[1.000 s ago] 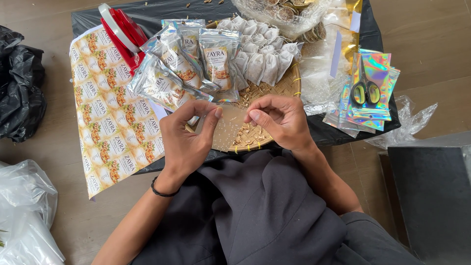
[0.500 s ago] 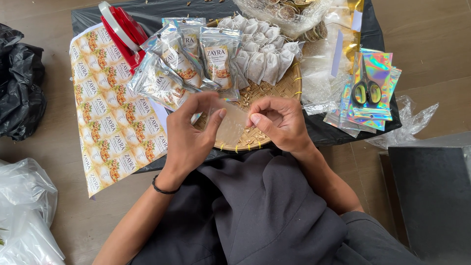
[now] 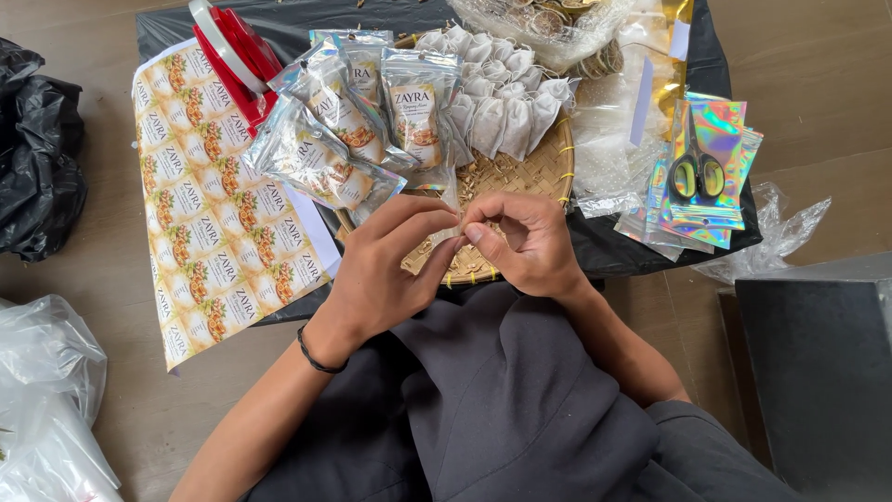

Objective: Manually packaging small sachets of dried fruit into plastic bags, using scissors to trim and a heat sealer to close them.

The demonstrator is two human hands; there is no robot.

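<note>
Woven tray (image 3: 520,177) holds white sachets (image 3: 497,102); both hands' fingers (image 3: 437,218) pinch one sachet (image 3: 452,200).

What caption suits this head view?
Both hands pinch a small pouch over a woven tray.

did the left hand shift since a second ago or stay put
Yes, slightly. The left hand has closed rightward over the woven tray, its fingertips now meeting the right hand at a small pale item.
</note>
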